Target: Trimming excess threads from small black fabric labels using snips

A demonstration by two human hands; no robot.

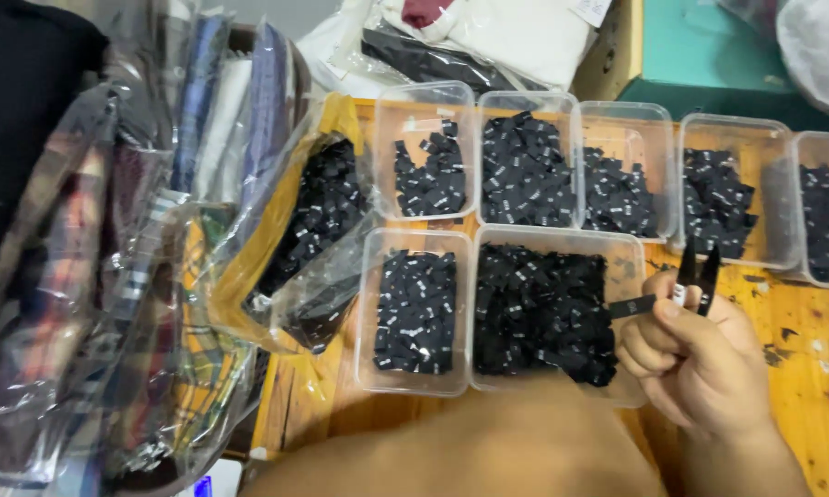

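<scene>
Pinching a black label (632,306) and thread snips (697,271), the right hand (700,364) has its grip closed tight.

Single head-worn view, no second view to overlap. It looked steeply down and forward, close over the right hand (700,359) holding snips (697,273); tubs (551,313) lay just left of and beyond that grip on the table (801,368).

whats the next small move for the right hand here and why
Probably drop the label into a tub. The right hand pinches one black label beside the snips, just past the tub's rim, and nothing else is held. Which tub fits that label I cannot tell.
</scene>
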